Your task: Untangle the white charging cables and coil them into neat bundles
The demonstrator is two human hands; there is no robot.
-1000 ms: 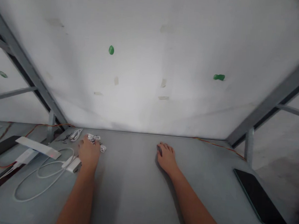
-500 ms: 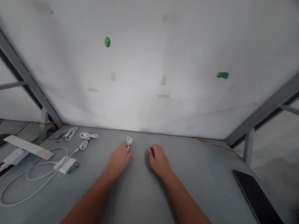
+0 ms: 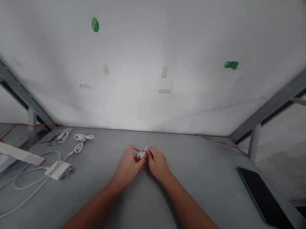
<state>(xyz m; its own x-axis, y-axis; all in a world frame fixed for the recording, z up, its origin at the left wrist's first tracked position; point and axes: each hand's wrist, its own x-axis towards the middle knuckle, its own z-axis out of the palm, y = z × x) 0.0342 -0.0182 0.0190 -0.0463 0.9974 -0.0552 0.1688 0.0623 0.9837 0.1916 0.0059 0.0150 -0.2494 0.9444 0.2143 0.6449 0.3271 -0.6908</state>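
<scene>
A small white cable bundle [image 3: 141, 154], coiled and bound with a dark tie, is held between both hands above the grey table [image 3: 147, 204]. My left hand [image 3: 129, 163] grips its left side with thumb and fingers. On the other side, the fingertips of my right hand [image 3: 158, 162] are closed on the bundle's right end near the dark tie. Fingers hide part of the coil. To the left lie another tied white cable [image 3: 83, 138] and a coiled cable [image 3: 64, 135] near the table's back edge.
A white charger [image 3: 58, 170] with a long looped cord lies at left, beside a white flat bar [image 3: 14, 151]. At right lies a black phone-like slab [image 3: 267, 201]. A white wall [image 3: 143, 103] rises behind the table, with metal frame posts [image 3: 255, 143] at both sides.
My right hand has come to the cable bundle and now pinches it together with my left. The bundle has shifted right and tilted. The view has moved slightly.
</scene>
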